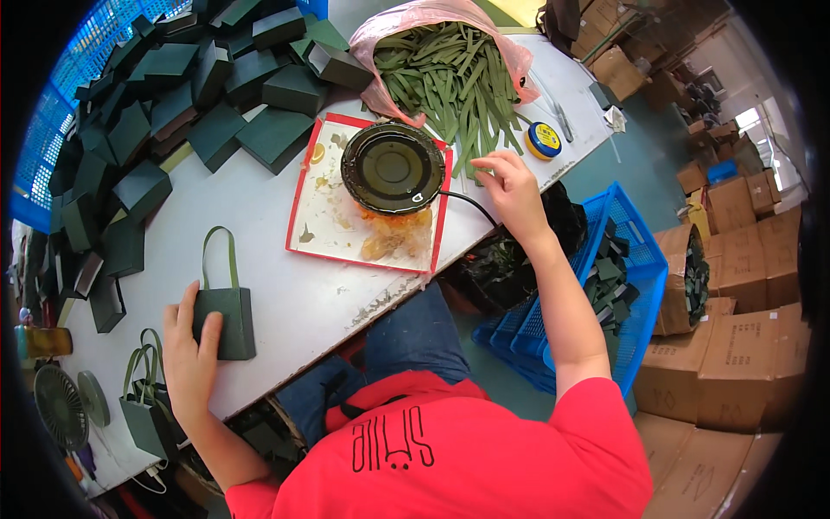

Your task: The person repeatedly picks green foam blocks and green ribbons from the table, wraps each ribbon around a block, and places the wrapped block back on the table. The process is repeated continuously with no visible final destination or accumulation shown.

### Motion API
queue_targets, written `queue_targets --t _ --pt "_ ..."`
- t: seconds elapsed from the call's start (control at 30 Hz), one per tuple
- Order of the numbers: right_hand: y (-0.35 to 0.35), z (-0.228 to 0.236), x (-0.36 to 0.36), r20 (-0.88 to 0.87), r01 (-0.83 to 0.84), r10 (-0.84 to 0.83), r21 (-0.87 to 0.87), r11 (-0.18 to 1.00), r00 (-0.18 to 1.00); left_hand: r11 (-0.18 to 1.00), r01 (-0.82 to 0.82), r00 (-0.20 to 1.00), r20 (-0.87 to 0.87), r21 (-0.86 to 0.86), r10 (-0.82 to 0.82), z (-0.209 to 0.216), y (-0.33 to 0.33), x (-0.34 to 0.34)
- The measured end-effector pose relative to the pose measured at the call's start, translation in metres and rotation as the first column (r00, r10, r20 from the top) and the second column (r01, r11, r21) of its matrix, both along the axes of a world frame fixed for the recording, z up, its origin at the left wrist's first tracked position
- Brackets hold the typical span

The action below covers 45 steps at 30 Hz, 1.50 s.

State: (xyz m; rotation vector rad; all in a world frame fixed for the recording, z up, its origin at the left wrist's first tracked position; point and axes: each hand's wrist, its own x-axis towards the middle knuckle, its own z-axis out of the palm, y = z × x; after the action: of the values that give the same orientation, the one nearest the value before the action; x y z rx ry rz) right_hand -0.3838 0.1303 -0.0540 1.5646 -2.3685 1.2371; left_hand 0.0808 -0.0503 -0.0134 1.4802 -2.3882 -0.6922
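While the left hand holds a small green box on the white counter, at eight o'clock from the middle of the view, the right hand is up at two o'clock. The left thumb lies on the box's flat face and the other fingers curl along its left edge, so they are grasping it. A thin green loop sticks up from the box toward twelve o'clock. The right thumb and first finger come close together near the ends of some long green strips, but I can't tell if they are pinching one. The strips spill out of a pink plastic bag at twelve o'clock. Below that bag, a round black pot with a black cord sits on a messy white tray with red edges. A round blue and yellow tin is just beside the right hand, at one o'clock from it. Lots of dark green boxes are heaped at ten o'clock. A few little bags with handles stand near the held box, at seven o'clock from it. A blue basket is at three o'clock, off the counter.
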Motion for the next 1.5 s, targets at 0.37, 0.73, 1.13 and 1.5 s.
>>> queue_targets --t 0.37,0.73,1.13,1.5 --pt "-0.016 -0.007 -0.022 -0.366 -0.105 0.140 0.113 0.988 0.920 0.969 -0.050 0.910 -0.411 -0.242 -0.056 -0.026 -0.020 0.028" --pt "0.002 0.006 0.006 0.666 0.091 0.052 -0.178 0.980 0.745 0.811 0.536 0.803 -0.156 -0.234 -0.575 0.009 0.008 -0.019" --pt "0.030 0.042 0.101 0.900 0.017 0.059 -0.073 0.997 0.432 0.828 0.504 0.863 0.179 -0.246 -0.472 0.017 0.017 -0.051" --pt "0.000 0.025 0.105 0.955 0.008 0.101 -0.108 0.994 0.280 0.892 0.428 0.903 0.030 -0.144 -0.429 0.001 0.025 -0.050"
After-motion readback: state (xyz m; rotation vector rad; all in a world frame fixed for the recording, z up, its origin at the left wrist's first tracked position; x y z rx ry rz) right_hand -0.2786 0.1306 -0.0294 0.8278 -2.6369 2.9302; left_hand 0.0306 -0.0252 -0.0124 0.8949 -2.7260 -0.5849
